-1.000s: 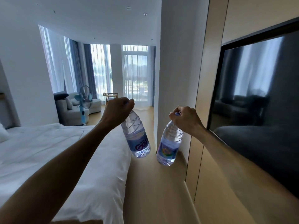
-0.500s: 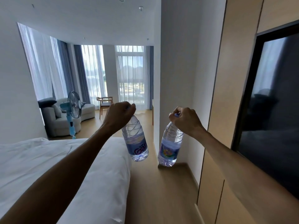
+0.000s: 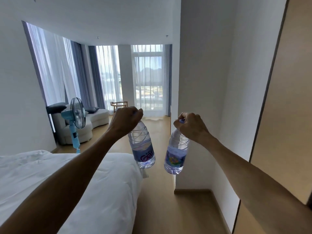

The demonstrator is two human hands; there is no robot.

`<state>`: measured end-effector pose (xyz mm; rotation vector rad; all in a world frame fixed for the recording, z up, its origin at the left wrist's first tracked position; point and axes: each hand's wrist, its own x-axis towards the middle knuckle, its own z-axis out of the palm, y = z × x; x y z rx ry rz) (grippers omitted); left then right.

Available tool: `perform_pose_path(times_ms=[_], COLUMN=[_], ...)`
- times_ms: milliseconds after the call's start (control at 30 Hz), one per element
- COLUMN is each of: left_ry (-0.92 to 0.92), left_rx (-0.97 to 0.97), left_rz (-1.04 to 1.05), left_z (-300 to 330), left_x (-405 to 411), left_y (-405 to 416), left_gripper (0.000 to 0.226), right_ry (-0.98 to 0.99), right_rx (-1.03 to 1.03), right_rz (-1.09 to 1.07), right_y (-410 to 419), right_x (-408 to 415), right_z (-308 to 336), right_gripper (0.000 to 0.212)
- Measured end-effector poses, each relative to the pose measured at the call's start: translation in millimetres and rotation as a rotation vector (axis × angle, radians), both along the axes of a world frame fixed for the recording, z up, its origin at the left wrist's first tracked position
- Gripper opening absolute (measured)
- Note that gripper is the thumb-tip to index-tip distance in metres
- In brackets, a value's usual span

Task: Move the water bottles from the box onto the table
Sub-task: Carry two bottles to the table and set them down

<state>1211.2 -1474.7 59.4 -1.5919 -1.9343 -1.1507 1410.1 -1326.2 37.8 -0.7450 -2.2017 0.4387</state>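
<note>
Clear plastic, ribbed above and banded below with a blue-violet label, forms both water bottles carried at mid-frame. The left hand [image 3: 125, 121] is clenched around the neck of the left bottle [image 3: 141, 146], its fingers curled over the cap so that the cap is hidden; the bottle hangs from the fist with its base tilted toward the right, in the air over the near right corner of the bed [image 3: 67, 183]. The right hand [image 3: 190, 127] grasps the neck of the right bottle [image 3: 176, 152] in the same manner (a sliver of blue cap shows between the fingers at the top of the fist); this bottle hangs with its base tilted toward the left, above the wooden floor [image 3: 160, 208]. The two bases are near each other but apart, and neither bottle touches any surface. Both forearms reach in from the near edge of the frame.

The white bedding occupies the near left. To the right stand a white wall [image 3: 202, 81] and, nearer, a pale wood panel [image 3: 278, 115]. At the far left are a light blue standing fan [image 3: 76, 117] and a white sofa [image 3: 94, 119] bearing dark cushions; a wooden chair [image 3: 118, 105] stands farther back before tall windows hung with sheer curtains [image 3: 146, 78].
</note>
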Motion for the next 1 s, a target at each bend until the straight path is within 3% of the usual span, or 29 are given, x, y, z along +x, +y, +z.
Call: perform_pose_path(times_ms=[367,700,1000], left_ry=[-0.015,-0.080,-0.049], left_rx=[0.040,0.020,0.019], left_rz=[0.074,0.028,0.060], left_z=[-20,-35,-28], left_x=[-115,-268,-396], left_y=[160,324,463], left_gripper=[0.033,0.027,0.028], right_ry=[-0.013,-0.059,0.021], right_rx=[0.063,0.086,0.093], right_rz=[0.028,0.057,0.023], right_y=[168,329,470], right_x=[-122,-279,-408], right_z=[-15,-17,-17], right_gripper=[0.019,0.017,0.020])
